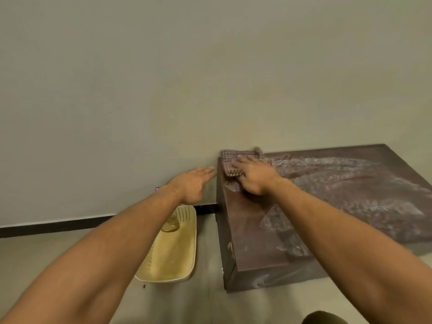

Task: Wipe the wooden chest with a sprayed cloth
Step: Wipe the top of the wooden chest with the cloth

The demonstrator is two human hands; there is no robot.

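As the head camera looks forward and down, a dark wooden chest [315, 206] sits on the floor [198, 305] at right, its far edge against a plain wall [163, 78]. Two bare forearms reach out from the bottom of the picture.

The right hand [256, 175] lies palm down on a checked cloth [230, 163], pressing it flat onto the far left corner of the lid, near the wall. Its fingers [240, 161] are spread apart and laid flat on the cloth, not closed around it. The left hand [192, 183] hovers in the air just left of the chest, fingers straight and held together, empty, touching nothing that can be seen.

Pale, wet-looking streaks sweep across most of the lid, from the cloth out toward the right edge and down toward the near edge. A strip along the left side of the lid looks darker and without streaks. By that showing, wiping of the top looks well along, with the corner under the cloth in hand now. The left side panel, facing the camera, shows no streaks and probably is yet to be wiped.

A cream plastic basket [182, 260] with perforated walls stands on the floor just left of the chest. Something clear and rounded lies at its far end; what it is cannot be told.
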